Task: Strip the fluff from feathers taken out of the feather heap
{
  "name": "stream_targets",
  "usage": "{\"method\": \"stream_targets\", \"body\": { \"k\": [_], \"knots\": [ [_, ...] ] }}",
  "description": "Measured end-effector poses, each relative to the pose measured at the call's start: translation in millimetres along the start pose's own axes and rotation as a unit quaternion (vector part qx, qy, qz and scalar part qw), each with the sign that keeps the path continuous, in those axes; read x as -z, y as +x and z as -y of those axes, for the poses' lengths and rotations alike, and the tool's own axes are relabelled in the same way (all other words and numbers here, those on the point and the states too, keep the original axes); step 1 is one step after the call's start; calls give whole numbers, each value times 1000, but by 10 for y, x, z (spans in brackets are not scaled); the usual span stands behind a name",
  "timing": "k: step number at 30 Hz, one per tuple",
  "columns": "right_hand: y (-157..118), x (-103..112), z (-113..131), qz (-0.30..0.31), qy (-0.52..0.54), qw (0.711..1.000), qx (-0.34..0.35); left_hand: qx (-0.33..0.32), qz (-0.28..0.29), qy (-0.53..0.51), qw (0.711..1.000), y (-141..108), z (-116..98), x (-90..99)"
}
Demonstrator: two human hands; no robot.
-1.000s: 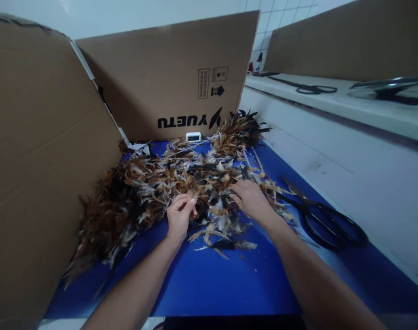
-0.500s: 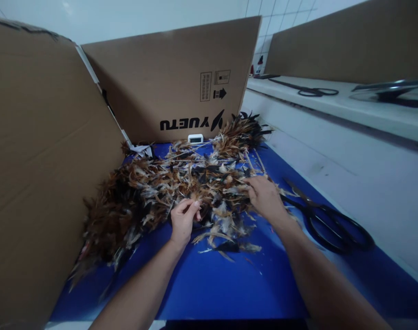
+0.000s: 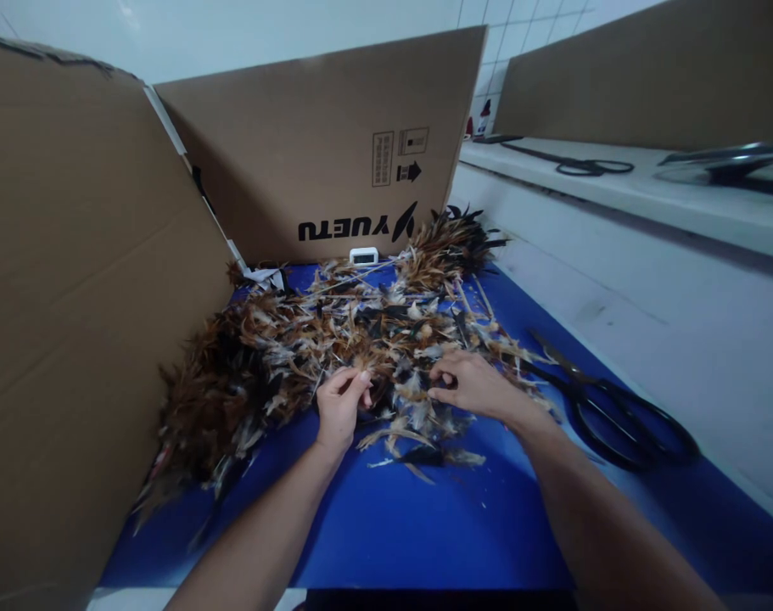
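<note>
Loose brown, black and whitish feathers (image 3: 310, 339) lie in a thick spread across the blue tabletop (image 3: 424, 535). My left hand (image 3: 341, 407) is closed in a pinch at the near side of the spread, with brown feathers standing up from between thumb and forefinger. How many it holds cannot be made out. To its right, my right hand (image 3: 472, 386) hovers over a few grey and tan feathers. Its fingers are curled, with a gap between thumb and forefinger, and nothing shows in it. Large black-handled scissors (image 3: 621, 420) lie just right of my right forearm.
Cardboard panels (image 3: 277, 161) wall the left and back. A small white digital display (image 3: 364, 256) stands at the back, with a dark feather bundle (image 3: 456, 242) beside it. On the white ledge (image 3: 646, 191) at right lie another pair of scissors (image 3: 593, 167) and a clear plastic item (image 3: 730, 165).
My right hand has come left and nearer to me, towards my left hand, and its thumb and forefinger have parted. My left hand keeps its pinch in place.
</note>
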State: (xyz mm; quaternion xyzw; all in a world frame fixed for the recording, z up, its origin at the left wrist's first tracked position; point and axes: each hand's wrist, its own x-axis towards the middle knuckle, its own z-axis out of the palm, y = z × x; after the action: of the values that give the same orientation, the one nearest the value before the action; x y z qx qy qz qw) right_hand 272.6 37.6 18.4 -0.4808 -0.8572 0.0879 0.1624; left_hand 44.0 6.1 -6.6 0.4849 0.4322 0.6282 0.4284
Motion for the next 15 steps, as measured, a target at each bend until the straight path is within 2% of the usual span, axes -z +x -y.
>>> {"method": "stream_targets", "body": {
  "k": [4, 12, 15],
  "knots": [
    [5, -30, -41, 5, 5, 1000, -6, -3, 1, -4, 1000, -2, 9, 2],
    [-8, 80, -135, -109, -56, 988, -90, -3, -2, -2, 1000, 13, 26, 27],
    [-18, 76, -181, -127, -105, 979, -118, -2, -1, -9, 1000, 11, 20, 27]
  ]
}}
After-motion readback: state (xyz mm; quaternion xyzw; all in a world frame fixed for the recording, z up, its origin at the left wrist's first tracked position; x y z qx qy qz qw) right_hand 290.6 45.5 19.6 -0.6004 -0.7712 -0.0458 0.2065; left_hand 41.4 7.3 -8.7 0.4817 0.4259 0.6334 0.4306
